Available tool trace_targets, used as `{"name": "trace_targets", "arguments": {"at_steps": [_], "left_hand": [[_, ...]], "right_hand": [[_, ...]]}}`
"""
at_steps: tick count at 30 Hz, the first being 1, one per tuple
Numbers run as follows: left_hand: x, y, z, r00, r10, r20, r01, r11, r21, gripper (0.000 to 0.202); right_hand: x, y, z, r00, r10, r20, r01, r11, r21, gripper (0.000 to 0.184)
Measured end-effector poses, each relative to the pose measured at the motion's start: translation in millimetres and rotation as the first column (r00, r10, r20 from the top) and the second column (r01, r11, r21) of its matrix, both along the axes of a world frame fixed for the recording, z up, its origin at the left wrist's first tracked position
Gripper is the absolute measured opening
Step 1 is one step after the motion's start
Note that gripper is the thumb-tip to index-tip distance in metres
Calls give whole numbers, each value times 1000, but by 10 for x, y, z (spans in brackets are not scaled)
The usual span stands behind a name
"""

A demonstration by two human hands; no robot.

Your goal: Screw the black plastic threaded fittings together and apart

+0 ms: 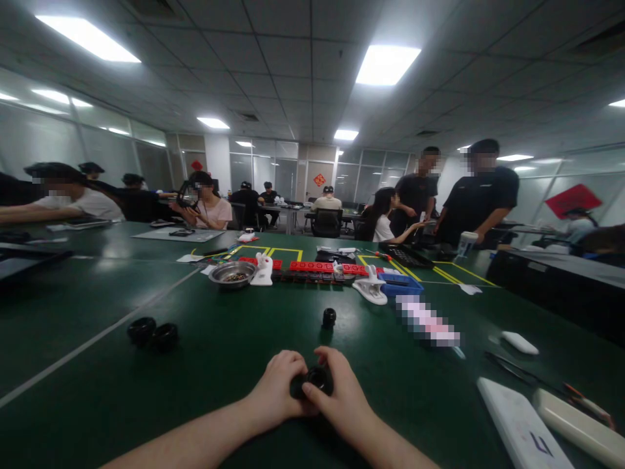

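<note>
Both my hands meet at the near middle of the green table (pixel 224 339) around a small black round part (pixel 313 379). My left hand (pixel 278 385) curls its fingers against the part's left side. My right hand (pixel 338 389) wraps over its right side, thumb on top. Another small black round piece (pixel 329 317) stands just beyond my hands. Two black ring-shaped parts (pixel 153 332) lie side by side to the left.
Farther back are a metal bowl (pixel 233 273), red and black strips (pixel 317 267), a white clip (pixel 371 289) and a blue tray (pixel 401 284). White cases (pixel 522 426) and thin tools (pixel 532 374) lie at the right. Several people sit and stand at the far tables.
</note>
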State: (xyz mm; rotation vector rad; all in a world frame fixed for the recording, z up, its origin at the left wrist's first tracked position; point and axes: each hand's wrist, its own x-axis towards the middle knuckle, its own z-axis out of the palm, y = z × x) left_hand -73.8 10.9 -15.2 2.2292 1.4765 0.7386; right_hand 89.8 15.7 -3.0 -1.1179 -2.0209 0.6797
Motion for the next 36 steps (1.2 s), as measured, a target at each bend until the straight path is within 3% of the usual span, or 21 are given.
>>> {"name": "trace_targets", "arguments": {"at_steps": [2, 4, 8, 10, 16, 22, 30, 36], "left_hand": [[-4, 2, -11, 1000, -7, 8, 7, 1000, -1, 37], [-11, 6, -19, 1000, -12, 12, 12, 1000, -6, 39], [-21, 10, -19, 1000, -10, 11, 10, 1000, 8, 43], [-24, 3, -11, 1000, -6, 7, 6, 1000, 4, 43], [-19, -16, -22, 1000, 13, -6, -13, 1000, 6, 37], [-23, -8, -45, 1000, 0, 6, 0, 999, 40, 42], [-25, -1, -53, 1000, 27, 6, -27, 1000, 16, 38], [-15, -23, -10, 1000, 22, 17, -22, 1000, 5, 41]], "right_hand": [[-11, 0, 0, 1000, -20, 7, 20, 1000, -18, 41], [-5, -5, 6, 999, 36, -11, -36, 999, -22, 39], [35, -9, 15, 978, 199, -57, -200, 980, 0, 55], [46, -11, 13, 981, 182, -61, -181, 983, 18, 56], [-3, -41, 5, 998, -31, -62, 34, 998, 47, 43], [13, -69, 32, 992, 113, -54, -113, 994, 1, 53], [12, -34, 1, 998, -38, -52, 41, 997, 65, 37], [27, -67, 44, 995, 81, -53, -80, 997, 13, 46]]}}
